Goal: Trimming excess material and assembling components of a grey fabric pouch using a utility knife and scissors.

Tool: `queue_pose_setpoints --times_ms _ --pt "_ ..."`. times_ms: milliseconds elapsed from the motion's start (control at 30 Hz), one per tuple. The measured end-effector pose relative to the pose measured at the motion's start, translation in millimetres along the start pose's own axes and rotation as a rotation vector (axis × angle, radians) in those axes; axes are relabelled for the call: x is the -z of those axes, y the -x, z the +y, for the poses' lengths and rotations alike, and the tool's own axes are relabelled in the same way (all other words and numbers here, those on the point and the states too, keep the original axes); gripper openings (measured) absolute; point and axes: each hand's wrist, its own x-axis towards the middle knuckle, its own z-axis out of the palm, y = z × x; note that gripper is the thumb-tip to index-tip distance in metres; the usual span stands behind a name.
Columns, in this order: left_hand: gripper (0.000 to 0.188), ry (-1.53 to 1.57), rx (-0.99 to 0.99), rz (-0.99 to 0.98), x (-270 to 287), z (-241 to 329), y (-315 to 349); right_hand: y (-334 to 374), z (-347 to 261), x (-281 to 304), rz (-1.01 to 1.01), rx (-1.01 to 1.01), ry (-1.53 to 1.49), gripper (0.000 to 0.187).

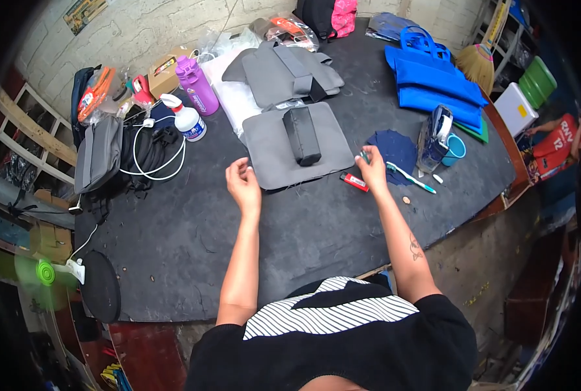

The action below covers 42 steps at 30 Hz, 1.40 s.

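Observation:
A flat grey fabric panel point(267, 146) with rounded corners lies on the dark table in front of me. On top of it rests a long black block point(301, 133). My left hand point(243, 184) is at the panel's near left corner, fingers loosely curled and apart, with nothing visible in them. By the right edge, my right hand point(372, 168) has its fingers closed around a small dark greenish thing, mostly hidden. Just beside that hand are a small red item point(355, 182) and a white and teal toothbrush point(411, 178). A dark blue fabric piece point(394, 148) lies behind the toothbrush.
More grey sewn pieces point(277, 75) lie farther back. At left stand a purple bottle point(197, 86), a spray bottle point(189, 122) and a grey bag point(99, 153) with a white cable. Blue bags point(437, 81), a light-blue cup point(455, 151) and a fan point(46, 272) flank the table. Another person point(554, 146) is at far right.

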Motion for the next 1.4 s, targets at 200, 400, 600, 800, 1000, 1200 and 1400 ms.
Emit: queue_pose_setpoints --times_ms 200,400,600,800,1000,1200,1400 --pt "0.018 0.088 -0.102 -0.152 -14.4 30.8 20.8 59.8 -32.6 10.7 -0.002 0.102 0.149 0.036" --pt "0.017 -0.142 -0.436 -0.244 -8.6 32.2 46.0 60.7 -9.9 34.9 0.150 0.127 0.404 0.040" --pt "0.042 -0.204 -0.461 -0.350 -6.1 15.1 50.6 75.9 -29.7 30.5 0.135 0.213 0.376 0.042" --pt "0.045 -0.305 -0.317 -0.551 -9.4 8.7 49.5 97.8 -39.4 0.0 -0.204 0.141 0.121 0.035" --pt "0.024 -0.363 -0.501 -0.434 -26.3 21.0 57.8 83.0 -40.1 4.3 -0.058 0.153 0.239 0.032" --pt "0.002 -0.394 -0.353 -0.524 -43.9 5.2 44.7 84.2 -53.5 -14.0 -0.197 0.246 0.251 0.029" --pt "0.004 -0.282 -0.233 -0.509 -46.3 5.0 38.8 83.2 -64.5 -45.3 -0.221 0.312 0.354 0.014"
